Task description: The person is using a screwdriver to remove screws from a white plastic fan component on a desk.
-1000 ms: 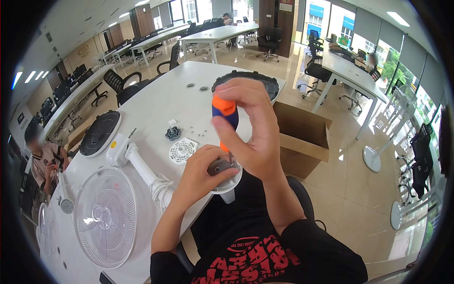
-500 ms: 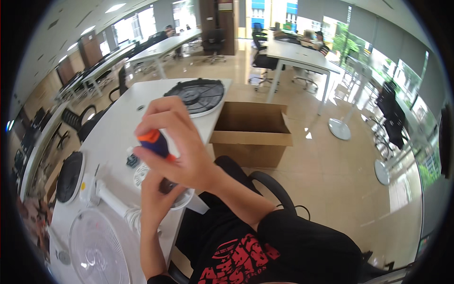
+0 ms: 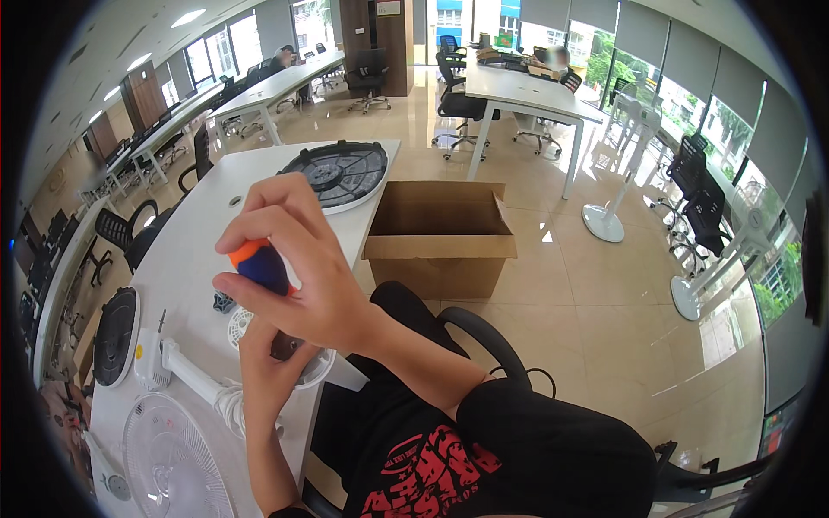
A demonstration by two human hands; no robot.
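Observation:
My right hand [image 3: 306, 285] grips an upright screwdriver with an orange and dark blue handle [image 3: 263, 269], fingers curled round its top; the shank is hidden. Below it, my left hand [image 3: 268, 380] holds a white round plastic part [image 3: 319, 371] with a grey centre [image 3: 285, 347] at the table's edge, thumb beside the grey area. A white slotted disc [image 3: 239, 331] and a dark star knob [image 3: 223, 301] lie behind my hands. To the left are a white fan motor with a neck [image 3: 154, 367] and a clear fan grille [image 3: 177, 449].
Black base plates lie at the table's back [image 3: 332, 171] and left [image 3: 117, 337]. An open cardboard box [image 3: 440, 268] stands right of the table [image 3: 242, 173]. Assembled white fans [image 3: 603, 224] stand farther right. Other people [image 3: 281, 60] sit at back desks; chairs line the room.
The view has swung right, so the table and both hands appear farther left and the box shows fully. My right hand still grips the screwdriver over the part held by my left.

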